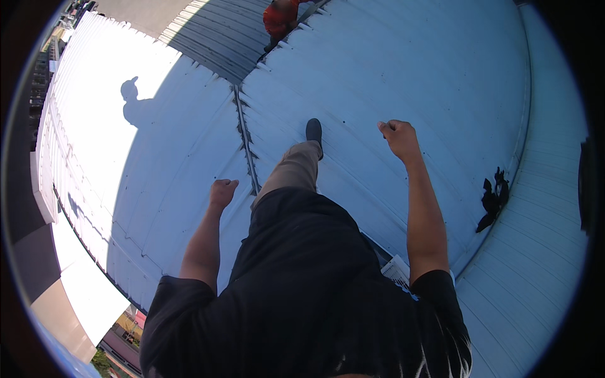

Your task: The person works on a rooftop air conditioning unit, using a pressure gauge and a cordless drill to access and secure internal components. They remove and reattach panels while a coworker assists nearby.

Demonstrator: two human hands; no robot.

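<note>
I stand on a pale ribbed metal roof (pixel 403 69), one dark shoe (pixel 314 131) stretched out ahead of me. Both my arms hang forward, away from the surface. My left hand (pixel 222 193) is closed in a loose fist with the thumb out, left of my leg and near the roof seam (pixel 243 129). Farther forward on the right, my right hand (pixel 401 138) has its fingers curled in. I see nothing in either hand, and neither touches anything.
A person in red (pixel 280 21) is at the far roof edge, beside a lower grey ribbed roof (pixel 214 38). A dark crumpled item (pixel 493 200) lies at the right by a ridge. A white slatted object (pixel 397 271) shows by my right side. The roof's left side drops off.
</note>
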